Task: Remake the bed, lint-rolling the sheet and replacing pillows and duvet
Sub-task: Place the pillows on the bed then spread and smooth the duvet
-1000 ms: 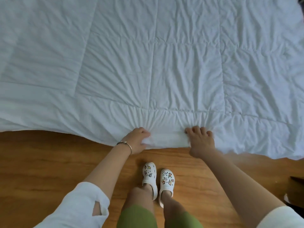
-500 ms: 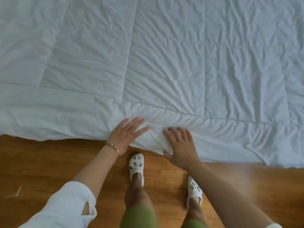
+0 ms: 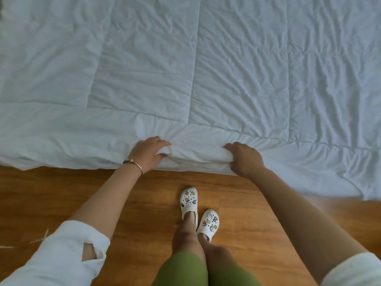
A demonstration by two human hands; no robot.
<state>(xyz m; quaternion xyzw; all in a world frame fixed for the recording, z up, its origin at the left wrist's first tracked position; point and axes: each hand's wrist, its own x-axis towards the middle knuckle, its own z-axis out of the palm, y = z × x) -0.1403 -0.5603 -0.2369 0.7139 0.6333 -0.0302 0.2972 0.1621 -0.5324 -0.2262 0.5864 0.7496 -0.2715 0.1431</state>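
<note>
A white quilted duvet (image 3: 206, 69) lies spread across the bed and fills the upper part of the head view, creased, with stitched seams. Its near edge hangs over the bedside toward the floor. My left hand (image 3: 148, 154), with a bracelet at the wrist, grips a bunched fold of that edge. My right hand (image 3: 244, 158) grips the same edge a little to the right, fingers curled over a rolled fold. The sheet and pillows are hidden from view.
A wooden floor (image 3: 61, 193) runs along the bedside under me. My feet in white clogs (image 3: 188, 200) stand close to the bed between my arms. A small pale scrap (image 3: 42, 238) lies on the floor at the left.
Both hands lay flat on the duvet edge half a second ago; now their fingers are curled round bunched folds of it, and they are further apart. My feet have shifted and stand closer together.
</note>
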